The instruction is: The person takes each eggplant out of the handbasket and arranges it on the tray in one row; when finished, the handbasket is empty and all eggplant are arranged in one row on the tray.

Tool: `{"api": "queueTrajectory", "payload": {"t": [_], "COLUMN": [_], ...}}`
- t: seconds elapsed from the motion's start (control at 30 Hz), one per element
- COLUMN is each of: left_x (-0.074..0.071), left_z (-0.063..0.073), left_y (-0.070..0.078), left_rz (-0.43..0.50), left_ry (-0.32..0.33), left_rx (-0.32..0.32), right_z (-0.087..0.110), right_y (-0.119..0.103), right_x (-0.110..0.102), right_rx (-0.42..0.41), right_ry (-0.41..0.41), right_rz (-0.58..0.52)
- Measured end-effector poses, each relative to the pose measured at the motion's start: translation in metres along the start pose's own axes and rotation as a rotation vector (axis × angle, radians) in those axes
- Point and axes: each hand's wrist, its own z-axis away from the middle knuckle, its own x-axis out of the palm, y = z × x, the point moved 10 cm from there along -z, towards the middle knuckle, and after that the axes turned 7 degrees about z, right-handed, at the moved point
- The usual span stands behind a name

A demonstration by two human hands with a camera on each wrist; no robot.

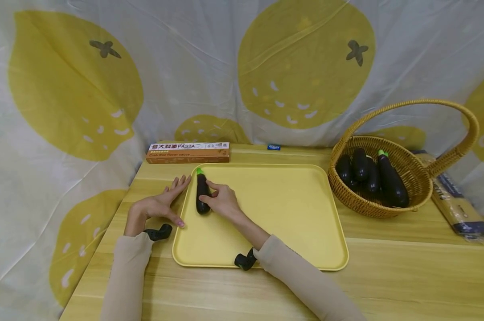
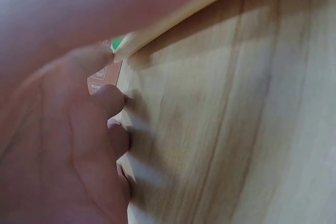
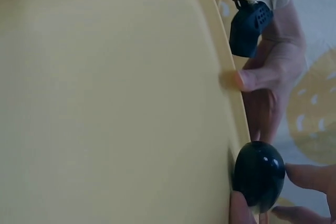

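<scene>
A dark purple eggplant (image 1: pixel 202 189) with a green stem lies lengthwise along the left side of the yellow tray (image 1: pixel 282 209). My right hand (image 1: pixel 225 203) pinches it between thumb and fingers; its rounded end (image 3: pixel 260 171) shows in the right wrist view. At the tray's left rim is my left hand (image 1: pixel 158 206), fingers spread, its thumb right at the edge. The left wrist view shows its fingertips low over the wooden table (image 2: pixel 210 114), beside the tray's side.
A wicker basket (image 1: pixel 348 198) with a tall handle stands at the right, holding several eggplants (image 1: pixel 391 178). Behind it lies a long plastic-wrapped packet (image 1: pixel 460 209). A pasta box (image 1: pixel 187 153) sits at the back left, and a small blue item (image 1: pixel 273 147) lies by the lemon-print curtain.
</scene>
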Motion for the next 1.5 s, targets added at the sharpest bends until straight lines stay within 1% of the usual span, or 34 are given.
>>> {"api": "queueTrajectory", "payload": {"t": [0.13,0.2,0.27,0.33,0.43,0.47,0.53,0.63,0.77,0.9,1.1,1.17,1.23,1.33,1.37,1.47,1.5], "left_x": [0.0,-0.001,-0.001,0.0,0.0,0.0,0.0,0.001,0.004,0.004,0.001,0.0,-0.001,-0.001,0.0,0.002,0.002], "left_z": [0.0,0.0,0.0,0.0,0.0,0.0,0.0,0.001,0.002,0.004,0.001,0.001,0.001,0.002,0.002,0.002,0.001], "left_y": [-0.001,-0.001,0.0,0.001,0.002,0.002,0.002,0.003,0.003,0.002,0.004,0.003,0.002,0.001,0.002,0.003,0.003], "left_rz": [0.001,0.003,0.006,0.012,0.007,0.007,0.0,-0.011,-0.026,-0.021,-0.009,-0.009,-0.012,-0.015,-0.015,-0.012,-0.007], "left_ry": [0.001,0.001,0.0,-0.006,-0.01,-0.01,-0.009,-0.008,-0.006,-0.002,-0.001,0.003,0.008,0.014,0.012,0.011,0.01], "left_rx": [-0.004,0.002,0.007,0.017,0.027,0.031,0.037,0.044,0.049,0.042,0.047,0.049,0.052,0.058,0.062,0.07,0.069], "right_z": [0.002,0.004,0.008,0.016,0.033,0.041,0.054,0.075,0.1,0.118,0.139,0.144,0.147,0.151,0.153,0.161,0.164], "right_y": [0.002,0.001,-0.001,-0.004,-0.007,-0.006,-0.003,0.009,0.023,0.036,0.052,0.059,0.069,0.091,0.1,0.126,0.133], "right_x": [-0.008,-0.018,-0.032,-0.05,-0.083,-0.095,-0.122,-0.164,-0.216,-0.256,-0.313,-0.332,-0.351,-0.38,-0.39,-0.419,-0.428], "right_rx": [0.013,-0.002,-0.032,-0.096,-0.175,-0.194,-0.214,-0.215,-0.232,-0.23,-0.179,-0.145,-0.117,-0.029,-0.001,0.106,0.129], "right_ry": [-0.029,-0.052,-0.098,-0.157,-0.238,-0.255,-0.256,-0.225,-0.151,-0.073,0.072,0.119,0.146,0.184,0.194,0.245,0.266], "right_rz": [0.0,0.016,0.044,0.077,0.099,0.098,0.105,0.144,0.249,0.335,0.434,0.46,0.478,0.515,0.515,0.475,0.453]}}
